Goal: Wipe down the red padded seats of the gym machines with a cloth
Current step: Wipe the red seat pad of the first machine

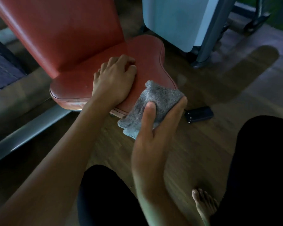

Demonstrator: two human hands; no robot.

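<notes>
Left hand (114,79) rests palm-down on the red padded vinyl seat pad (72,88), fingers loosely bent, grasping nothing. Right hand (153,131) pinches the grey fuzzy microfibre cloth (160,98), thumb on top & fingers under it. The cloth sits just right of the left hand, over the seat's near right corner; touching the pad or just off it, can't tell.

Progress: no wet streaks or wiped/unwiped line shows, so prob. mid-wipe on this 1 seat. The red padded backrest (64,30) beyond the left hand may need doing, plus other machines.

Room is dim. Wood-look floor (203,144) lies under both hands, w/ a grey metal frame rail (31,126) left of the left forearm, a small black phone-like device (198,114) on the floor just right of the right hand, and a pale blue-white panel (170,22) further off.
</notes>
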